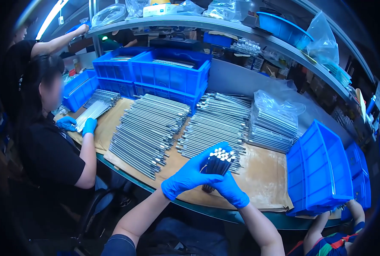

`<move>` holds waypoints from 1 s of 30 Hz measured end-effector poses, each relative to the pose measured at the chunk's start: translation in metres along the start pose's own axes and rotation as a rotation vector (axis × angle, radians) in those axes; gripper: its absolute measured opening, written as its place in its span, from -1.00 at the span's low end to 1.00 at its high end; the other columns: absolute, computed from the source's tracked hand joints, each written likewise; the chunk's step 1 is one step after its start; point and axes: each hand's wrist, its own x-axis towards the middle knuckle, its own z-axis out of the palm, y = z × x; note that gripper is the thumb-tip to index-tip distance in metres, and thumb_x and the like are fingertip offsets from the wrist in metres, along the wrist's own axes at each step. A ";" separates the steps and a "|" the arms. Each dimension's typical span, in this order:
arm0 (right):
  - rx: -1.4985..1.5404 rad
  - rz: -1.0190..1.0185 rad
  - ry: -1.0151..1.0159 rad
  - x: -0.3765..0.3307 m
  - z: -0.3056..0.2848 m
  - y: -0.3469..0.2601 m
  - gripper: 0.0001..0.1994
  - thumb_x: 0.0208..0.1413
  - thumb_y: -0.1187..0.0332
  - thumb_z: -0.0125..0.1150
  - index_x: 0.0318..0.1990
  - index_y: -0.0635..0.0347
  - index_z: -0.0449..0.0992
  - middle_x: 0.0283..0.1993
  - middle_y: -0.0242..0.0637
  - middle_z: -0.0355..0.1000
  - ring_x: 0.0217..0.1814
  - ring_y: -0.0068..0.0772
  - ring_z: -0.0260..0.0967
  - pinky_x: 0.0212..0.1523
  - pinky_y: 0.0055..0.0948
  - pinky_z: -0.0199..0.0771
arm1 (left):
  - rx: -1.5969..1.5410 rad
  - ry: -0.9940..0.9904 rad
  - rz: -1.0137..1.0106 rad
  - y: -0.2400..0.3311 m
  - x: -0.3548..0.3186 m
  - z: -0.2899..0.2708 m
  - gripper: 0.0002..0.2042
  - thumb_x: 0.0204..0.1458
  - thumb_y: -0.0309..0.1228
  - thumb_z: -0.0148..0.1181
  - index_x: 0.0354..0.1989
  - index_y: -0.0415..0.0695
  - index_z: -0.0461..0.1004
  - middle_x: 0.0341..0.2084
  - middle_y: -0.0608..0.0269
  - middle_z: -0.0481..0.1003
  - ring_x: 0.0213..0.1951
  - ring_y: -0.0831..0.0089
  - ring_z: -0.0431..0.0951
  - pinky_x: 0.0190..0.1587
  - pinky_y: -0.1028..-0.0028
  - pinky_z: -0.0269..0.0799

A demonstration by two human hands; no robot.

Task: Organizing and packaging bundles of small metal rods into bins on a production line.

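Note:
A bundle of thin dark metal rods with bright ends (219, 161) stands nearly upright over the front of the bench, end faces toward me. My left hand (190, 174), in a blue glove, wraps round it from the left with the thumb across the front. From the right, my right hand (230, 190), also gloved, closes on the bundle's lower part; its fingers are partly hidden. Just beyond my hands lies a wide row of metal rods (213, 130) side by side. Another such row (149, 128) is to its left.
Brown paper (264, 175) covers the bench. Blue bins (168, 79) stand at the back, and a tilted blue bin (318, 170) at right. Plastic covers stacked rods (273, 119). A gloved co-worker (49, 141) handles rods at left; another person's arms (322, 228) reach in at lower right.

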 end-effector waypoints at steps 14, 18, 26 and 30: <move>-0.178 -0.098 -0.092 0.001 0.020 0.061 -0.74 -0.03 0.33 0.25 -0.16 0.19 0.49 -0.23 -0.19 0.49 -0.18 -0.33 0.45 -0.18 -0.40 0.41 | -0.107 -0.075 -0.060 0.001 -0.024 -0.040 -0.64 -0.08 -0.33 0.24 -0.16 -0.32 0.43 -0.26 0.02 0.50 -0.17 0.25 0.52 -0.09 0.34 0.45; -0.302 -0.114 -0.044 -0.002 0.026 0.052 -0.77 -0.04 0.32 0.25 -0.22 0.16 0.50 -0.29 -0.15 0.47 -0.23 -0.23 0.45 -0.22 -0.38 0.40 | -0.151 -0.086 0.022 0.000 -0.031 -0.047 -0.70 -0.03 -0.34 0.19 -0.19 -0.30 0.46 -0.28 0.08 0.51 -0.17 0.31 0.52 -0.07 0.38 0.43; -0.271 -0.112 -0.007 -0.001 0.026 0.057 -0.79 -0.05 0.31 0.25 -0.26 0.18 0.50 -0.32 -0.14 0.46 -0.28 -0.19 0.44 -0.26 -0.37 0.39 | -0.204 -0.103 -0.001 -0.005 -0.022 -0.050 -0.62 -0.06 -0.29 0.22 -0.14 -0.31 0.43 -0.21 -0.01 0.49 -0.13 0.20 0.50 -0.03 0.28 0.41; -0.185 -0.092 0.017 0.000 0.024 0.057 -0.77 -0.04 0.28 0.26 -0.25 0.19 0.49 -0.32 -0.15 0.46 -0.29 -0.24 0.44 -0.26 -0.39 0.39 | -0.274 -0.120 -0.055 -0.007 -0.006 -0.044 -0.56 -0.08 -0.27 0.24 -0.09 -0.33 0.40 -0.17 -0.07 0.47 -0.08 0.12 0.48 0.01 0.20 0.38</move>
